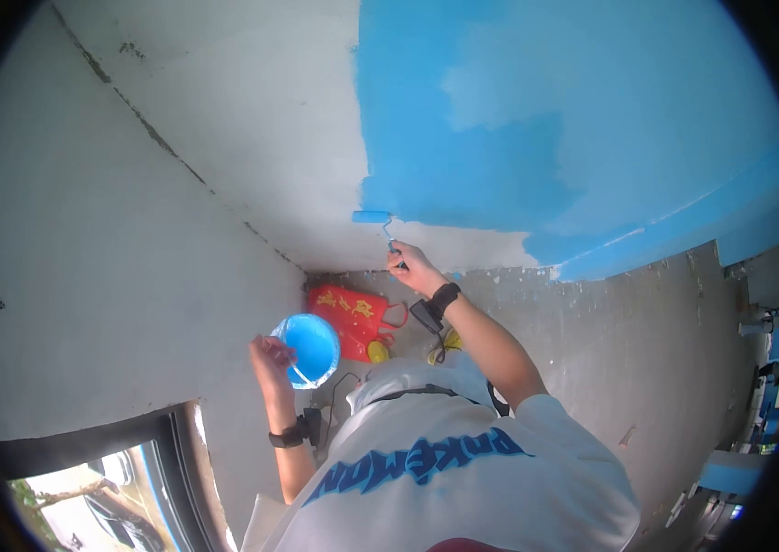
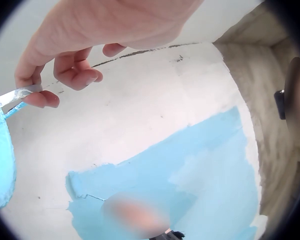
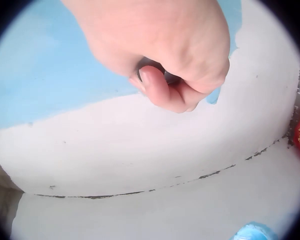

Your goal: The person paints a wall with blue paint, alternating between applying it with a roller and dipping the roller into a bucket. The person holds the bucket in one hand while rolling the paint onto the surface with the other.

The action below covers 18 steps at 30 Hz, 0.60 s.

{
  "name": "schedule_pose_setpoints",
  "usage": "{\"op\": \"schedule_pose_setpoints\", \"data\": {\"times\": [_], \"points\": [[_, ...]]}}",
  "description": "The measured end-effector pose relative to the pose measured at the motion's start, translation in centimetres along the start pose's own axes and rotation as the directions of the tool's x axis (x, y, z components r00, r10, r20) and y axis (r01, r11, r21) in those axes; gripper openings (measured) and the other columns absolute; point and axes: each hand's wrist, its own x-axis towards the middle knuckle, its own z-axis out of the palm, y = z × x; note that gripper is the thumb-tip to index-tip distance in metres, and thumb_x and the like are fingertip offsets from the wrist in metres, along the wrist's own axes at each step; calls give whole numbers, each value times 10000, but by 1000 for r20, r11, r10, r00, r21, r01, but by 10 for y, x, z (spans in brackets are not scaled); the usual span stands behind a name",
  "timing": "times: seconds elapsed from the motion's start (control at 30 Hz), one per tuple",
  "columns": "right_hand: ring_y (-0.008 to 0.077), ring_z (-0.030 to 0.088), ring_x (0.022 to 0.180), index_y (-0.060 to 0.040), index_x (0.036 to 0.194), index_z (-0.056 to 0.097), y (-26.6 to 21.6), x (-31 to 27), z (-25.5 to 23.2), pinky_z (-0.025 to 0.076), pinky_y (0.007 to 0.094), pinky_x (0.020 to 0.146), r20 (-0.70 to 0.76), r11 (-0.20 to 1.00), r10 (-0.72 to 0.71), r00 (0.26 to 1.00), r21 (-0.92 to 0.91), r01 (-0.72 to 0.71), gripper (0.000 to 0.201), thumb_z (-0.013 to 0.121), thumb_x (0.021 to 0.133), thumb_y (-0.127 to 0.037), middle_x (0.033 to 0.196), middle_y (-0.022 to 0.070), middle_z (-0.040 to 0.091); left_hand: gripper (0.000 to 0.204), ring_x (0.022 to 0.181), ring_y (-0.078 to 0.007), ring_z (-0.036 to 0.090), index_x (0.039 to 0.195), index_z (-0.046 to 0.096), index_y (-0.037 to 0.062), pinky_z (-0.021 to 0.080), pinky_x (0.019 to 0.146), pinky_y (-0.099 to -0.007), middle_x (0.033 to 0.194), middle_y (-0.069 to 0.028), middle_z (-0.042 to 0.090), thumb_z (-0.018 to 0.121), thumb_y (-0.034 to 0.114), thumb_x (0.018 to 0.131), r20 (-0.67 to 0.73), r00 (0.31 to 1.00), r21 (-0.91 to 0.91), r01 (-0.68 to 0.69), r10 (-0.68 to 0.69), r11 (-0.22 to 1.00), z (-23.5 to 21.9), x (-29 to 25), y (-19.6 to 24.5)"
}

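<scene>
In the head view my right hand point(image 1: 415, 269) grips the dark handle of a small paint roller point(image 1: 371, 217). Its blue sleeve lies against the wall at the lower left edge of the blue paint point(image 1: 500, 175). Seen from the right wrist, the fingers of that hand point(image 3: 165, 40) curl round the handle, whose dark end shows point(image 3: 146, 64). My left hand point(image 1: 270, 357) holds up a bucket point(image 1: 318, 348) of blue paint by its handle. The left wrist view shows thumb and fingers pinching the white handle strap point(image 2: 12, 97), with part of the bucket point(image 2: 0, 160) below.
A red bag point(image 1: 348, 317) with yellow lettering stands on the floor in the corner, a yellow item point(image 1: 378, 351) beside it. The unpainted left wall point(image 1: 114, 276) meets the painted wall along a cracked seam. A window point(image 1: 104, 497) is at lower left.
</scene>
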Motion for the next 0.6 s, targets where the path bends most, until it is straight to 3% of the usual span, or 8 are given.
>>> {"op": "schedule_pose_setpoints", "data": {"times": [0.07,0.2,0.27,0.47,0.6], "points": [[35,432,507,-35,896,478,-10,-29,18,260,214,397,-15,988,-67,998,-140,64,211,509,1031,-195,703,-33,456,435,750,-219,541,784,492,127,410,706,-348,687,-15,454,455,519,968,-18,1000,26,16,-15,1000,0,0,0],[30,426,501,-38,904,482,-42,-96,39,252,211,392,49,994,-38,998,-96,42,220,508,1038,-211,677,-44,437,432,754,-219,543,791,495,130,409,700,-347,695,-15,459,462,525,964,-17,999,28,39,-39,999,-5,4,-1],[15,428,504,-34,894,495,-54,-137,54,255,199,380,108,994,-44,993,-98,55,239,532,1033,-225,685,-45,451,421,733,-185,564,802,500,119,450,681,-332,783,-30,510,435,484,1001,-28,998,16,62,-61,998,-7,7,0],[-13,409,533,-23,936,498,-62,-239,112,250,172,390,129,984,-106,986,-130,123,244,540,1036,-242,712,-54,440,412,719,-190,562,805,511,128,447,666,-331,757,-17,494,463,488,998,29,996,33,85,-86,996,-10,29,-8],[-32,391,552,-10,969,506,-68,-277,126,244,150,409,199,979,-130,971,-131,158,251,510,1053,-245,732,-60,424,404,710,-189,555,821,512,131,441,669,-327,744,-12,487,469,492,996,7,996,52,85,-86,995,3,33,-1]]}}
